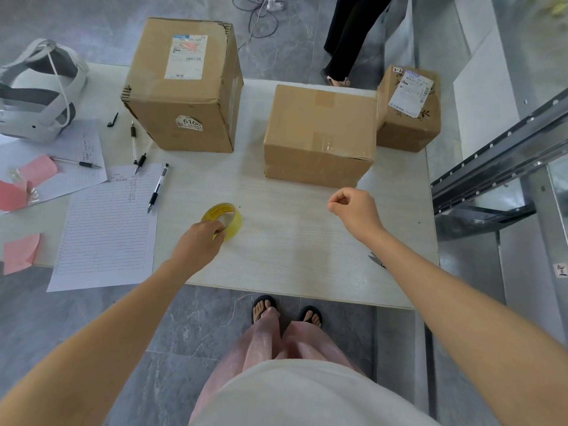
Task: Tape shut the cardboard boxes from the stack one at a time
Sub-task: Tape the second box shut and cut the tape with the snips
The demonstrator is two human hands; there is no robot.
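Three cardboard boxes stand on the white table point(292, 241). A tall box point(184, 87) with a shipping label is at the back left. A lower box point(319, 133) with clear tape across its top sits in the middle. A small labelled box point(408, 109) is at the back right. A yellow roll of clear tape point(227, 218) lies near the front of the table, and my left hand point(199, 241) grips its near rim. My right hand point(353, 210) hovers in front of the middle box, fingers curled, holding nothing.
Lined paper sheets point(107, 229), several pens point(158, 187) and pink notes point(21, 253) cover the table's left side. A white headset point(37, 90) lies at the far left. Scissors point(376, 259) lie under my right forearm. Another person's legs point(347, 41) stand behind the table. A metal frame point(491, 167) is at the right.
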